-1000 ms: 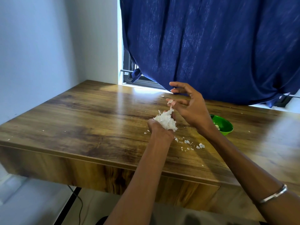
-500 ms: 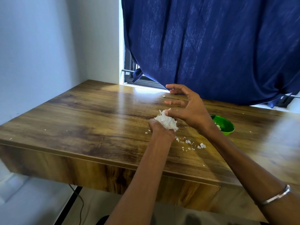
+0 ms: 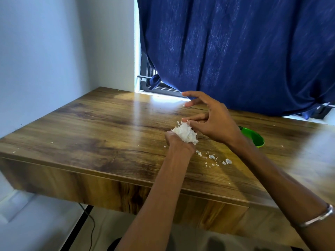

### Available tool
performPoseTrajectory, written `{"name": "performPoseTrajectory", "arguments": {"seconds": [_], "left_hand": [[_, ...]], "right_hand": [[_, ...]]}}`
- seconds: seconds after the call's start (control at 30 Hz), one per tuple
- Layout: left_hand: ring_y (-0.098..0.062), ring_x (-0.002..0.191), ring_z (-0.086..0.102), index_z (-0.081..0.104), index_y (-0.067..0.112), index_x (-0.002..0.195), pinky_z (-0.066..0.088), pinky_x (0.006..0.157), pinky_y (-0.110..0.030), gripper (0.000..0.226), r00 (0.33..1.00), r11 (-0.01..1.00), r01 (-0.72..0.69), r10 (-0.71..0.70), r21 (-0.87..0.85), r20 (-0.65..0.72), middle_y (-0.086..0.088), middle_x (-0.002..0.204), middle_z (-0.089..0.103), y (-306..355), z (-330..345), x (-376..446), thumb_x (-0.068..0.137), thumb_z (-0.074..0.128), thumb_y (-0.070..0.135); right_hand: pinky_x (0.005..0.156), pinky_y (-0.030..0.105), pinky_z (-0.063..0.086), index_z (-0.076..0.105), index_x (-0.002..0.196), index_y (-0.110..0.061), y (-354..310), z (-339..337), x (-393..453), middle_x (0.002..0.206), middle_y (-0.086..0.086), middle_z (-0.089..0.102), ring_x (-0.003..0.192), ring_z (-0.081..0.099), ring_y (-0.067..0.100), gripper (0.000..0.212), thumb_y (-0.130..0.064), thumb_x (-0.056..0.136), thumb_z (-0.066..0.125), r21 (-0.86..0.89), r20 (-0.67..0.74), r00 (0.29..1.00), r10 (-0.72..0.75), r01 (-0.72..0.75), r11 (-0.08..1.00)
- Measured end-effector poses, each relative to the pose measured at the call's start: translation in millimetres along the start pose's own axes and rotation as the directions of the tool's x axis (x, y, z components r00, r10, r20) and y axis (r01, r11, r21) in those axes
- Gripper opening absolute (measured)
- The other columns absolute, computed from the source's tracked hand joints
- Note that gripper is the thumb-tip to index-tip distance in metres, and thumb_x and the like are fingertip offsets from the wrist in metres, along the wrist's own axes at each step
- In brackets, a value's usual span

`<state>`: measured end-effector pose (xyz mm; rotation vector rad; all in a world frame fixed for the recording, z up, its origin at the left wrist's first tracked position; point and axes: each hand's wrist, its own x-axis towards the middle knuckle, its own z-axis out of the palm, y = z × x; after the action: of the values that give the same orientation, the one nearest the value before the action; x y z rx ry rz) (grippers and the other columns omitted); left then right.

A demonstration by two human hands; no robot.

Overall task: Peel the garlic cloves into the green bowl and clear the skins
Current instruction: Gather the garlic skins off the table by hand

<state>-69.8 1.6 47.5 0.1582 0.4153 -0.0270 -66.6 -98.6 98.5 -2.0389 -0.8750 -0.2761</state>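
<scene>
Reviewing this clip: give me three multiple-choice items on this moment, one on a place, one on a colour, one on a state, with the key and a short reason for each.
1. Where is the green bowl?
A. behind the right hand
B. on the floor
C. at the table's left edge

2. What colour is the curtain?
A. white
B. dark blue
C. red

3. What is the left hand doing?
A. lying flat and empty
B. holding a wad of garlic skins
C. gripping the bowl

Key: 1 A, its rim shows past the right wrist; 2 B, blue cloth covers the window; 3 B, white skins stick out of the fist.
</scene>
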Motion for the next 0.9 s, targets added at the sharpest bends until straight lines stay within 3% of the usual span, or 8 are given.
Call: {"name": "performPoseTrajectory", "arguments": {"seconds": [0.23,0.4,0.6,0.67,0.7,0.77,0.8,0.9], "left_hand": [[-0.033,0.128,0.055,0.051,0.008,0.143,0.043,0.108,-0.041,0.055,1.0,1.0,0.001,-0.001,0.017,-0.022,-0.017,0.138,0.059,5,-1,0,0.107,0.02,0.036],[-0.028,0.15,0.029,0.033,0.007,0.154,0.024,0.12,-0.039,0.055,0.998,0.995,-0.033,0.038,0.098,-0.049,-0.011,0.16,0.033,5,4,-9,0.11,0.016,0.036],[-0.028,0.147,0.034,0.032,0.009,0.154,0.03,0.117,-0.041,0.055,0.996,0.994,-0.062,0.067,0.093,-0.055,-0.011,0.16,0.035,9,3,-16,0.109,0.02,0.039],[-0.032,0.129,0.055,0.042,0.011,0.149,0.043,0.106,-0.04,0.051,0.999,0.998,-0.043,0.044,0.051,-0.013,-0.013,0.144,0.053,13,-1,-8,0.109,0.023,0.037],[-0.033,0.106,0.065,0.051,0.01,0.141,0.054,0.09,-0.038,0.048,0.999,1.0,-0.027,0.027,0.013,0.034,-0.016,0.124,0.064,17,-3,-4,0.108,0.024,0.034],[-0.027,0.07,0.064,0.061,0.003,0.114,0.058,0.057,-0.03,0.046,0.996,0.999,-0.013,0.017,-0.051,0.091,-0.018,0.085,0.068,25,-10,4,0.106,0.024,0.029],[-0.026,0.065,0.061,0.062,0.001,0.102,0.056,0.051,-0.028,0.048,0.995,0.998,-0.022,0.026,-0.054,0.092,-0.016,0.074,0.066,30,-12,5,0.106,0.023,0.029],[-0.028,0.07,0.057,0.061,0.0,0.086,0.053,0.062,-0.035,0.047,0.992,0.995,-0.086,0.091,-0.055,0.085,-0.016,0.066,0.066,50,-12,-2,0.106,0.025,0.025]], "right_hand": [[0.072,0.018,0.059,0.056,0.136,-0.035,3,3,5,0.112,0.0,0.065,0.075,0.076,0.006,0.08,-0.005,0.071,0.091,-0.053,-0.05,0.997,-0.058,0.055,0.997],[0.073,0.016,0.058,0.046,0.145,-0.038,4,-1,8,0.126,-0.003,0.06,0.086,0.075,0.001,0.078,0.0,0.085,0.077,-0.087,-0.001,1.0,-0.014,0.014,0.996],[0.078,0.017,0.059,0.046,0.142,-0.043,9,1,8,0.12,-0.005,0.06,0.079,0.074,0.003,0.087,-0.011,0.074,0.09,-0.135,-0.017,1.0,-0.003,0.001,0.991],[0.077,0.015,0.058,0.047,0.139,-0.046,10,1,9,0.118,-0.005,0.06,0.078,0.074,0.003,0.087,-0.015,0.072,0.092,-0.142,-0.052,0.999,0.0,-0.007,0.99],[0.076,0.015,0.058,0.049,0.138,-0.045,11,2,9,0.118,-0.005,0.061,0.08,0.074,0.003,0.084,-0.015,0.072,0.092,-0.118,-0.075,0.997,0.002,-0.011,0.993],[0.077,0.018,0.058,0.053,0.137,-0.041,15,2,8,0.119,-0.006,0.062,0.085,0.074,0.007,0.075,-0.014,0.077,0.088,-0.033,-0.13,0.991,0.021,-0.025,0.999],[0.079,0.02,0.059,0.055,0.137,-0.039,18,2,8,0.119,-0.006,0.062,0.088,0.074,0.009,0.069,-0.014,0.08,0.086,0.011,-0.163,0.986,0.035,-0.033,0.999],[0.085,0.025,0.06,0.063,0.129,-0.029,34,3,8,0.115,-0.007,0.068,0.091,0.073,0.009,0.045,-0.009,0.091,0.074,0.052,-0.214,0.972,0.1,-0.091,0.995]]}}
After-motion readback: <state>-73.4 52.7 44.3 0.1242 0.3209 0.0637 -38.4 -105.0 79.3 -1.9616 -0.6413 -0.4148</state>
